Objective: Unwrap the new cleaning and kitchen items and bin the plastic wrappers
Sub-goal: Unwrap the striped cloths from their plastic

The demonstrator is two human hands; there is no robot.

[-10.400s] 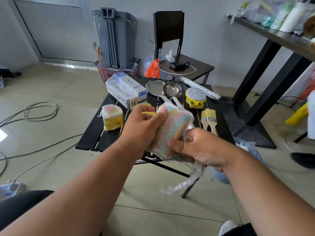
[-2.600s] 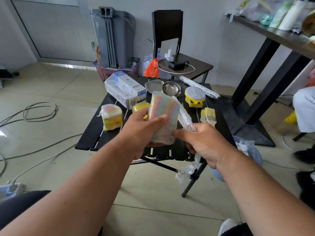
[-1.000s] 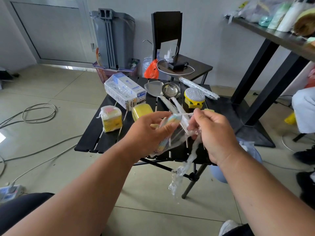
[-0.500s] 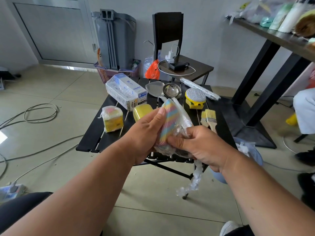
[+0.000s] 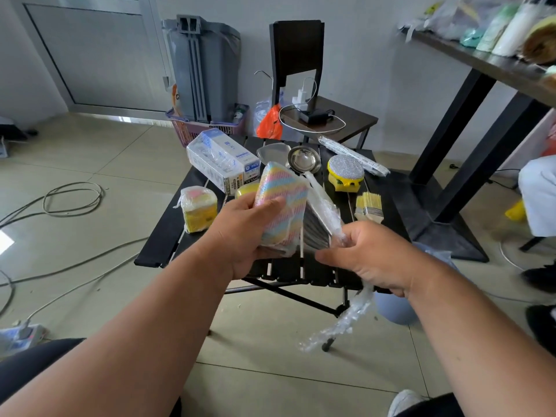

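We sit in a room with a pale tiled floor, and a small black slatted table (image 5: 168, 233) stands in front of us. On it we see a blue and white box (image 5: 222, 161), a wrapped yellow sponge block (image 5: 199, 210), a metal ladle (image 5: 304, 160), a round silver scrubber (image 5: 345, 170) on a yellow base, and two paint brushes (image 5: 368, 207). A blue bin (image 5: 394, 308) sits on the floor just beside the table, under our right arm.

Our left hand (image 5: 240, 236) grips the stack of rainbow striped sponge cloths (image 5: 281, 206) and holds it up above the table, with the thumb across its front. Our right hand (image 5: 367, 255) pinches the clear plastic wrapper (image 5: 323, 210) between thumb and fingers. The wrapper is peeled open on the right side but looks caught on the bottom of the stack. A long twisted tail of it hangs down below our right hand.

To do this well, we think we should hold the cloths tight with the left hand and pull the plastic down and away with the right hand, slow and steady, so it comes off in one piece. Then the wrapper can drop into the blue bin close by. If we tug too fast, the plastic may tear and leave bits behind.
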